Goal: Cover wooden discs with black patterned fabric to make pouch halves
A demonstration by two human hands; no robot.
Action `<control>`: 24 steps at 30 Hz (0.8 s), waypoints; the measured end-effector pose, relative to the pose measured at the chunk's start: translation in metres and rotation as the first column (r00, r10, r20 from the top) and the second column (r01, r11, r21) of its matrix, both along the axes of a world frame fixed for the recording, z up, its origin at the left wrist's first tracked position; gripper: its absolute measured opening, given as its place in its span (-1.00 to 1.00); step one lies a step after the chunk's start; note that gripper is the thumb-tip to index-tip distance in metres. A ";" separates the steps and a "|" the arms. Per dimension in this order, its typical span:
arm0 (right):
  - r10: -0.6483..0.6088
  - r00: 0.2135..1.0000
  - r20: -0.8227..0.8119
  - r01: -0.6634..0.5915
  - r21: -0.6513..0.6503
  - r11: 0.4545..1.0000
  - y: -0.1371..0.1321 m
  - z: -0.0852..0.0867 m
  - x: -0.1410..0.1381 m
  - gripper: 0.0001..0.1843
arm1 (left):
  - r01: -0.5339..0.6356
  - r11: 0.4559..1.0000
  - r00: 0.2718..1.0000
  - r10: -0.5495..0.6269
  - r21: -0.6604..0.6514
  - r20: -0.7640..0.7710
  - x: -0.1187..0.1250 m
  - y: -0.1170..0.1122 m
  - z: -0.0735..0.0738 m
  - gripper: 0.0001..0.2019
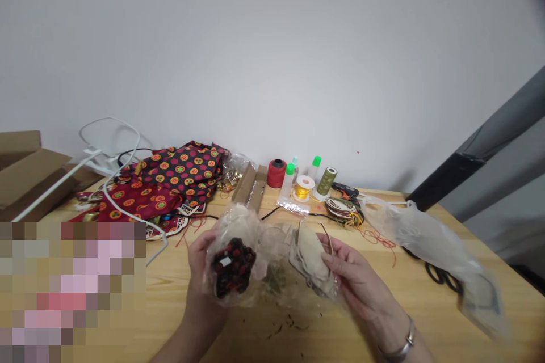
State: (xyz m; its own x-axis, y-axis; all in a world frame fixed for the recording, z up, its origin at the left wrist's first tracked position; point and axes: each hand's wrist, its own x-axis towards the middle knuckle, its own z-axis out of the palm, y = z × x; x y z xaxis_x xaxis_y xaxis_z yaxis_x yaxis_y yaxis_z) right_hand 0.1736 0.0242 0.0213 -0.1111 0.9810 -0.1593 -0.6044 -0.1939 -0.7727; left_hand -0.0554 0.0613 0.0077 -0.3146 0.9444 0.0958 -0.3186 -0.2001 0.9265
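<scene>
My left hand [199, 272] is closed around the left side of a clear plastic bag [258, 289], held above the table. Inside it on that side shows a clump of dark red and black pieces [244, 278] with a small white label, below something whitish. My right hand [355, 275] pinches a cream-coloured oval pouch-like thing [310, 252] with thin cords, at the bag's right side. Whether this thing is inside or in front of the plastic, I cannot tell. Fingers of my left hand are mostly hidden behind the bag.
Behind stand a red thread spool [276, 173], an olive thread spool [327, 180], a yellow thread roll [302, 188] and green-capped bottles [289, 176]. Patterned cloth [183, 170] and a cardboard box [34, 176] lie left. A plastic bag [426, 232] partly covers black-handled scissors [443, 278] at right.
</scene>
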 end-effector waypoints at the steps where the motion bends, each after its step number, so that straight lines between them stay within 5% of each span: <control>1: -0.032 0.999 0.015 0.032 -0.007 0.999 0.001 0.003 0.003 -0.49 | 0.026 0.999 0.998 -0.024 0.022 -0.061 -0.002 -0.002 -0.005 -0.51; 5: -0.150 0.986 0.074 0.151 -0.012 0.988 0.009 0.015 0.012 -0.46 | 0.171 0.984 0.954 -0.152 0.052 -0.259 -0.012 -0.013 -0.019 -0.41; 12: -0.161 0.984 0.080 0.162 -0.008 0.987 0.016 0.013 0.019 -0.46 | 0.398 0.917 0.902 -0.394 -0.009 -0.177 -0.034 -0.020 -0.027 -0.68; 16: -0.140 0.988 0.069 0.140 0.007 0.990 0.015 0.013 0.014 -0.46 | 0.251 0.961 0.842 -0.277 -0.118 -0.463 -0.045 -0.015 -0.010 -0.91; 20: -0.094 0.991 0.091 0.091 0.033 0.995 0.016 0.012 0.008 -0.46 | 0.095 0.987 0.699 0.029 0.133 -0.715 -0.036 -0.017 0.014 -0.88; 22: -0.076 0.991 0.112 0.071 0.051 0.996 0.016 0.011 0.007 -0.45 | 0.209 0.969 0.730 -0.064 0.133 -0.680 -0.023 -0.018 0.026 -0.87; 24: -0.068 0.988 0.141 0.059 0.070 0.996 0.016 0.011 0.006 -0.43 | 0.371 0.928 0.776 -0.324 -0.024 -0.541 -0.006 -0.016 0.036 -0.69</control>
State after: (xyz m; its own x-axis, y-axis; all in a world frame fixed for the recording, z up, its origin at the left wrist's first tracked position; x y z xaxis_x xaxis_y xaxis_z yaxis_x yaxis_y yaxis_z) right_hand 0.1797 0.0405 0.0322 -0.0291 0.9941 -0.1043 -0.4960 -0.1049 -0.8620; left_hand -0.0618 0.0455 0.0439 0.1548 0.9612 0.2281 0.1514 -0.2512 0.9560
